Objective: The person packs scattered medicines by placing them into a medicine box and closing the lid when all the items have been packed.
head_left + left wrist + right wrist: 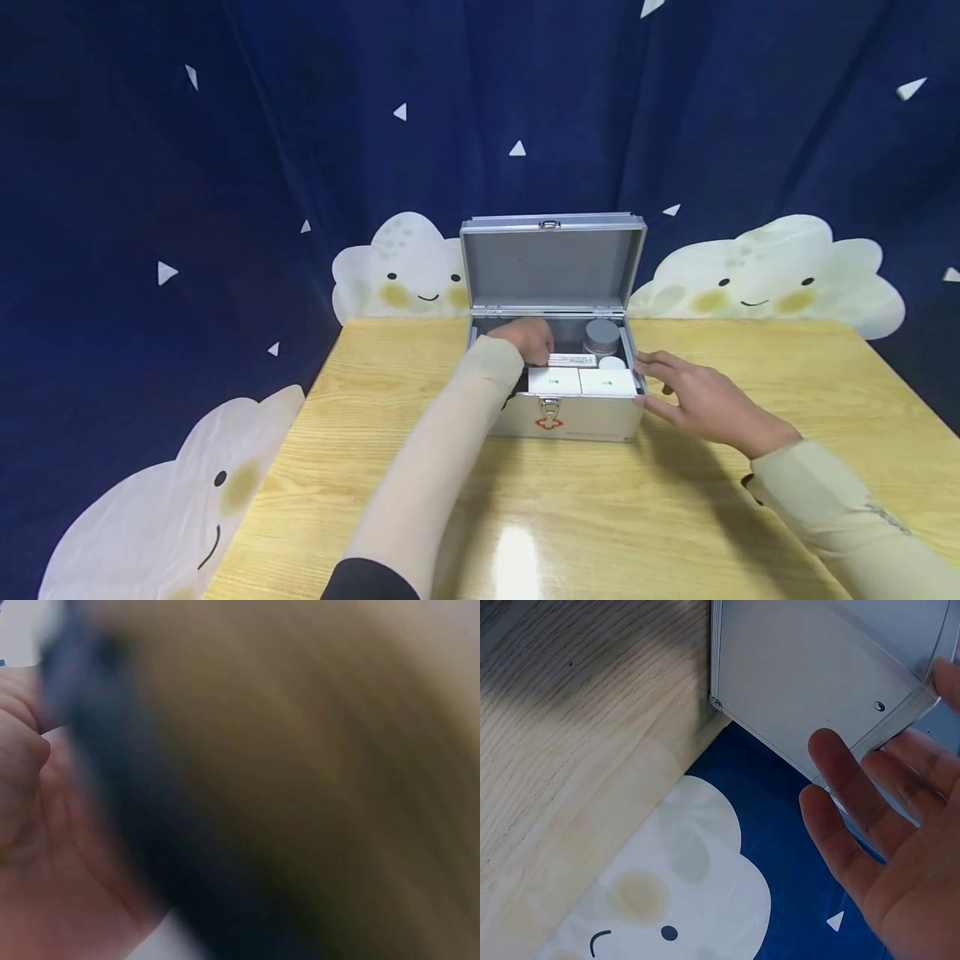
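A silver first-aid case (517, 417) with a red cross stands on the table, its lid (551, 267) raised. My left hand (528, 337) reaches down into the case on its left side, beside a slim white carton (572, 360) with red print. Its fingertips are hidden there, so I cannot tell whether they hold anything. In the left wrist view, part of the palm (67, 847) shows behind a blurred dark band. My right hand (697, 400) is at the right wall of the case, with its fingers extended along the wall (810, 682) in the right wrist view.
Two white boxes (555, 382) sit along the case's front. Behind them are a grey-lidded jar (602, 335) and a white round cap (611, 363). The wooden table (397, 375) meets a dark blue curtain (337, 125) with clouds and triangles.
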A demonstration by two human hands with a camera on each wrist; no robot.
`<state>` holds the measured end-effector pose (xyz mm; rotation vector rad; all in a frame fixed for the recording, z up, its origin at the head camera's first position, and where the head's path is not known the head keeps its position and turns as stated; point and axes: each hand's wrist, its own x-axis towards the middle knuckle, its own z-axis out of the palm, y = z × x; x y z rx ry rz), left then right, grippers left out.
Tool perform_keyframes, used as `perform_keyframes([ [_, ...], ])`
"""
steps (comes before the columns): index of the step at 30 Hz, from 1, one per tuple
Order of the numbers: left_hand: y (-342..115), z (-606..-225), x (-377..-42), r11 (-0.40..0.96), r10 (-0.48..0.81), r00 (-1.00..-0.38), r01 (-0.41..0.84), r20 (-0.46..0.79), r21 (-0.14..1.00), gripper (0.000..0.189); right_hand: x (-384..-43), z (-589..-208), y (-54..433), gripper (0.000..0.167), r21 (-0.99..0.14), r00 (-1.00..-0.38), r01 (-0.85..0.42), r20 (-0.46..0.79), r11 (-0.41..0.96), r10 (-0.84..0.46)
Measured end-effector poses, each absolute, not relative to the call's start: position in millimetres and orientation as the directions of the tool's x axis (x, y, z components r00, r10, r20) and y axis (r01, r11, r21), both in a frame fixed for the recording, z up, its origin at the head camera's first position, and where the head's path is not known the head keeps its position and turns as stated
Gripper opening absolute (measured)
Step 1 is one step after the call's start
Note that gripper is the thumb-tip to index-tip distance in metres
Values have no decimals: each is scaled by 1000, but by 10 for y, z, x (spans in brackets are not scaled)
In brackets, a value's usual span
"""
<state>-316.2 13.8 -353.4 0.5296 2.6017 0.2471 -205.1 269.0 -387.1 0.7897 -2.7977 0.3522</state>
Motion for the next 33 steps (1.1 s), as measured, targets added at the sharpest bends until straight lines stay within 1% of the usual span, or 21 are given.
perform_keyframes([
  [2,138,-3535,-3141,908,412,-816,328,-405,262,16,-2053,-3869,2692,51,-171,-833,-536,265,827,-486],
  [4,128,-3525,-3118,905,420,-814,341,-402,255,16,-2055,-3866,2689,51,-169,-833,-535,265,828,-485],
  [8,91,-3480,-3069,898,436,-797,352,-419,266,40,-2050,-3854,2685,51,-170,-839,-528,259,832,-479],
  [10,78,-3461,-3057,897,439,-781,351,-443,270,46,-2048,-3849,2684,52,-172,-843,-522,253,835,-475],
  [18,44,-3448,-3073,888,460,-736,368,-497,276,51,-2064,-3860,2676,52,-178,-850,-514,238,839,-470],
  [23,-45,-3425,-3085,874,477,-771,367,-422,317,51,-2075,-3848,2654,53,-183,-853,-513,223,839,-473],
  [28,-224,-3231,-3044,843,496,-812,366,-307,395,46,-2067,-3788,2654,56,-197,-857,-512,188,836,-480],
  [33,-488,-2977,-3026,826,466,-873,369,-147,427,44,-2111,-3678,2675,56,-280,-868,-494,99,823,-487],
])
